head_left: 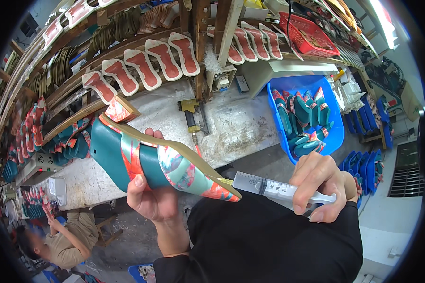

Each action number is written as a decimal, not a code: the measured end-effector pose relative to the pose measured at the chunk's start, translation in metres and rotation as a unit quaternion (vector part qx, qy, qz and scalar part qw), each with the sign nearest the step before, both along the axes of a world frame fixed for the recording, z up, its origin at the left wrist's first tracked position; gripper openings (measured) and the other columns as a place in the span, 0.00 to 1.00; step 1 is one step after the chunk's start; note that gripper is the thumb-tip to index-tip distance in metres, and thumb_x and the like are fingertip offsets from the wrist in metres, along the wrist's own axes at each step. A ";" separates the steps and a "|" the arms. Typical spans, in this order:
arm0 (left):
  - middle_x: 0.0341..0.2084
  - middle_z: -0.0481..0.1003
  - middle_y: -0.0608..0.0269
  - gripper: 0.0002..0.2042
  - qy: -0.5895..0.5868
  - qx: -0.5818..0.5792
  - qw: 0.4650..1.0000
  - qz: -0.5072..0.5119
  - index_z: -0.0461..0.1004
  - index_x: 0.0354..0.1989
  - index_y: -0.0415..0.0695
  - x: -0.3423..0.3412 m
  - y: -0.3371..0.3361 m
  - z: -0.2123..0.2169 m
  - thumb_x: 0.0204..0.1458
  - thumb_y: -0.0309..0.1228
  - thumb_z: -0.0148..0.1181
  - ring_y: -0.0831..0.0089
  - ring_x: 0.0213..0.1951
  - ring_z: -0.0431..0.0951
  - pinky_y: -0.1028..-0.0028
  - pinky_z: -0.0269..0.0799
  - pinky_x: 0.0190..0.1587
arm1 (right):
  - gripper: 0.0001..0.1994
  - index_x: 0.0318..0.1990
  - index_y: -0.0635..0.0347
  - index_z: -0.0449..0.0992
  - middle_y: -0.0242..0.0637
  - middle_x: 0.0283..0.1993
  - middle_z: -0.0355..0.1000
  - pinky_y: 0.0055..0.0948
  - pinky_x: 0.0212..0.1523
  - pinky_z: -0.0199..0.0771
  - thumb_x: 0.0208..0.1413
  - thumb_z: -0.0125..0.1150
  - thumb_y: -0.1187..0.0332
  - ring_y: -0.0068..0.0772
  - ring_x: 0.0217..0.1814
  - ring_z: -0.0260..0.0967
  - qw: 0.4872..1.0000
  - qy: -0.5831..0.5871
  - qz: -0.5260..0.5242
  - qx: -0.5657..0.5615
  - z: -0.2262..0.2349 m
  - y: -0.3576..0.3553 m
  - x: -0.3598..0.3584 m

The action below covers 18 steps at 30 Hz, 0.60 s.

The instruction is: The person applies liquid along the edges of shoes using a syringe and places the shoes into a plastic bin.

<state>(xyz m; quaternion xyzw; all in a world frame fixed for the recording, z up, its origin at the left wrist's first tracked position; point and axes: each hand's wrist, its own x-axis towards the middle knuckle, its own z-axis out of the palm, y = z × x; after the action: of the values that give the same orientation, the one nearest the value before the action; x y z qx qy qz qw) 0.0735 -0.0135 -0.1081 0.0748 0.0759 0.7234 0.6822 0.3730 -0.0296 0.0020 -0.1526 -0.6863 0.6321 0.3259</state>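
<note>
My left hand (158, 203) is closed around the middle of a floral-patterned heeled shoe (184, 167) mounted on a teal shoe last (109, 153). The shoe lies on its side, its pointed toe toward the right and its block heel (121, 110) at the upper left. In my right hand (323, 184) is a clear plastic syringe (271, 187), with my fingers around the barrel's rear and the plunger. The syringe's needle end reaches the edge between sole and upper near the toe; whether it touches cannot be made out exactly.
A worktable (238, 120) stretches beyond the shoe, with a tool like an air gun (191, 115) on it. At right stands a blue basket (334, 146) of similar shoes. Red-and-white insoles (141, 68) line a wooden rack behind. Another person (68, 240) works at lower left.
</note>
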 end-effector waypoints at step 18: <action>0.69 0.54 0.35 0.37 -0.116 -0.086 0.989 0.038 0.50 0.72 0.35 -0.029 0.015 -0.019 0.52 0.21 0.55 0.45 0.73 0.51 0.45 0.41 0.74 | 0.14 0.40 0.67 0.80 0.39 0.31 0.79 0.23 0.17 0.64 0.43 0.67 0.72 0.28 0.17 0.70 0.999 0.006 -0.004 -0.042 -0.008 -0.004 0.003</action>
<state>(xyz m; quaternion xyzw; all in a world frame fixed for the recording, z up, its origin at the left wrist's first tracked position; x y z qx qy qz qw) 0.0444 0.0012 -0.1271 -0.0718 0.0613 0.7435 0.6621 0.3763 -0.0339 -0.0065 -0.1654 -0.6568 0.6595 0.3260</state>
